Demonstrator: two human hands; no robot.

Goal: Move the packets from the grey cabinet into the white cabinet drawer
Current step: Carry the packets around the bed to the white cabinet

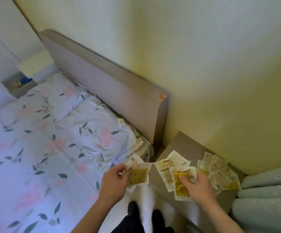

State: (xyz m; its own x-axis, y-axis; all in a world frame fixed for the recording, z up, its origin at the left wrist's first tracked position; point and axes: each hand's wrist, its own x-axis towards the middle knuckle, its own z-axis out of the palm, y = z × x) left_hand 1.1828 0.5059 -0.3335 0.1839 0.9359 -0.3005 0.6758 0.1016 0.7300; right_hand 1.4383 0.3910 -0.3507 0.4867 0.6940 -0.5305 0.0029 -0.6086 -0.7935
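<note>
Several white packets with yellow contents (219, 172) lie spread on top of the low grey cabinet (178, 143) at the lower right. My right hand (197, 185) rests on that pile and pinches one yellow packet (181, 185) at its upper edge. My left hand (114, 180) holds a small stack of packets (139, 175) in the air, just left of the cabinet and over the bed's edge. At the far left, beyond the bed, the white cabinet (33, 64) stands with its drawer (18, 84) pulled open; something blue lies inside.
A bed with a floral cover (52, 140) fills the left, and its grey headboard (106, 84) runs along the yellow wall. A single packet (121, 122) lies on the bed by the headboard. Pale green padded bedding (267, 195) sits right of the grey cabinet. My feet stand below.
</note>
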